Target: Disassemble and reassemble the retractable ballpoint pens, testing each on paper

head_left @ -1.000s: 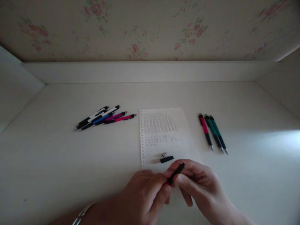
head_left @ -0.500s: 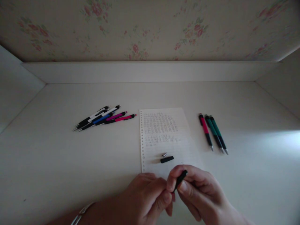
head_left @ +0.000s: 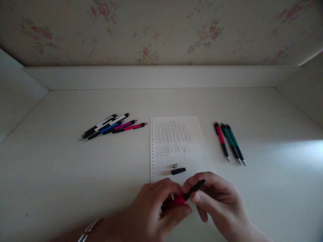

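Note:
Between my hands is a pink pen [head_left: 178, 200] with a black front section, tilted up to the right. My left hand [head_left: 156, 205] is closed round its pink barrel. With thumb and fingertips, my right hand [head_left: 222, 201] pinches the black section near the barrel. Just beyond my hands, a black pen grip [head_left: 178, 171] lies on a sheet of lined paper [head_left: 181, 159]. A small silver pen tip [head_left: 176, 165] rests beside that grip. Part of the held pen is hidden by my left fingers.
Several pens lie in an overlapping group on the left, among them a blue pen [head_left: 108, 128] and a purple pen [head_left: 125, 125]. To the right are another pink pen [head_left: 221, 137] and two green pens [head_left: 230, 139]. A raised white board [head_left: 161, 78] edges the desk's back.
My left hand has shifted and opened its grip somewhat, so the pink barrel now shows. The black section has tilted flatter. The loose grip, tip and paper have shifted slightly.

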